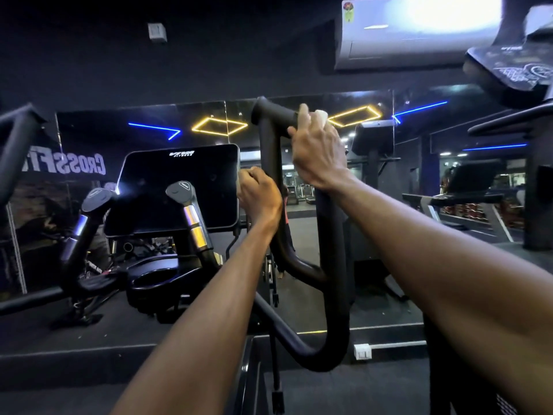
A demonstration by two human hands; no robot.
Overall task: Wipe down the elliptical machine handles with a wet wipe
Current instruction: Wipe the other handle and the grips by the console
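Observation:
A black looped handle (270, 163) of the elliptical rises in the middle of the view. My right hand (318, 151) is closed over its top bar, pressing a white wet wipe (320, 115) against it; only a small part of the wipe shows above my fingers. My left hand (258, 197) grips the left upright of the same loop, lower down. Two short fixed grips with metal sensor bands, the right one (191, 214) and the left one (89, 217), stand to the left.
The dark console screen (179, 187) sits behind the short grips. Another long black handle (15, 145) crosses the far left. A mirror wall (374, 205) lies ahead, an air conditioner (404, 34) hangs above, and a second machine (514, 70) is at upper right.

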